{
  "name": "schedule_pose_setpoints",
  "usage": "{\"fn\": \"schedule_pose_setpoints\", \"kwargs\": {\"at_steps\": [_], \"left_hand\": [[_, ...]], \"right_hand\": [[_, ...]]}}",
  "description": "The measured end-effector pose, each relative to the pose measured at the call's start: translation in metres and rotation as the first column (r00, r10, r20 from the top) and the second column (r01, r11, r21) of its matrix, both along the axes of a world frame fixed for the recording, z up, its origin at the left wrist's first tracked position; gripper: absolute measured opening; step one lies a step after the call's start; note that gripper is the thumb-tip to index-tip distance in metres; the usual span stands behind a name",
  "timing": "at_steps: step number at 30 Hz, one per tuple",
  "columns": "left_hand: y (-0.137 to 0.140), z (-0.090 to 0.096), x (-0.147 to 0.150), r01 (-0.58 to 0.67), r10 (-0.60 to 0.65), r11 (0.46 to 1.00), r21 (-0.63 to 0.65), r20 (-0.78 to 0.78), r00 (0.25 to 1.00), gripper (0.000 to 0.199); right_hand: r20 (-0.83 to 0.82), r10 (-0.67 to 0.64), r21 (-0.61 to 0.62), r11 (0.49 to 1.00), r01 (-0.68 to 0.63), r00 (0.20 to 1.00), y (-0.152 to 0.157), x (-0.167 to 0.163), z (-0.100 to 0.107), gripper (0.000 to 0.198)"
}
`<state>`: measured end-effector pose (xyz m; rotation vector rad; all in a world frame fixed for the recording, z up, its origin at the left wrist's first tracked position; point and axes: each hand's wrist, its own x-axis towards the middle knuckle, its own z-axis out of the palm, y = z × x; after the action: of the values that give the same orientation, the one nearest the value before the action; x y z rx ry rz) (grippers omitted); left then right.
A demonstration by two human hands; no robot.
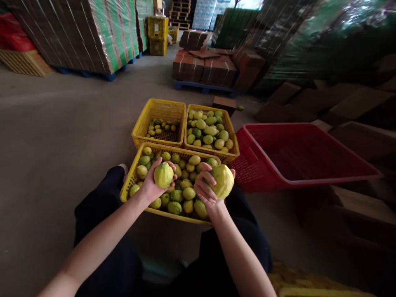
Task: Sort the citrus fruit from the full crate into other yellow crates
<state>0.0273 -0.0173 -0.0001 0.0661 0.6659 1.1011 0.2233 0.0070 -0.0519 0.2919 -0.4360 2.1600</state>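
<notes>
My left hand (152, 184) is closed around a yellow-green lemon (163, 175), held above the near yellow crate (177, 217). A larger, bumpy yellow lemon (223, 181) rests in my right hand (206, 187), whose fingers curl round its left side. Below both hands, the near crate holds many green and yellow lemons (175, 207). Behind it on the left stands a yellow crate (159, 105) with a few small lemons at its bottom. Beside that one, on the right, another yellow crate (233, 159) is full of larger lemons.
A red plastic crate (262, 161) stands to the right. Brown cartons (355, 103) lie scattered beyond it. Stacked boxes on a blue pallet (201, 87) stand ahead, with wrapped pallet loads (114, 37) at the back left. Part of a yellow crate (309, 286) shows at the lower right.
</notes>
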Motion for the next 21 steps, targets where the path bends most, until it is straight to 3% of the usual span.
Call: {"fn": "schedule_pose_setpoints", "kwargs": {"at_steps": [4, 8, 14, 21], "left_hand": [[0.0, 0.0, 0.0, -0.05, 0.056, 0.995, -0.09, 0.073, 0.996, 0.029], [0.001, 0.0, 0.0, -0.182, 0.19, 0.974, -0.135, 0.05, 0.981, 0.023], [0.008, -0.006, -0.004, -0.158, 0.174, 0.972, -0.176, 0.081, 0.981, 0.034], [0.011, -0.006, -0.002, -0.218, 0.226, 0.965, -0.144, 0.046, 0.973, 0.03]], "right_hand": [[0.058, -0.022, 0.001, 1.0, 0.022, 0.998, 0.002, -0.002, 0.002, 0.048], [0.287, -0.119, -0.063, 0.988, 0.143, 0.95, 0.0, -0.006, 0.011, 0.049], [0.516, -0.117, -0.19, 0.95, 0.246, 0.849, 0.0, -0.016, 0.014, 0.039], [0.697, -0.037, -0.414, 0.795, 0.444, 0.716, 0.01, -0.025, 0.009, 0.024]]}}
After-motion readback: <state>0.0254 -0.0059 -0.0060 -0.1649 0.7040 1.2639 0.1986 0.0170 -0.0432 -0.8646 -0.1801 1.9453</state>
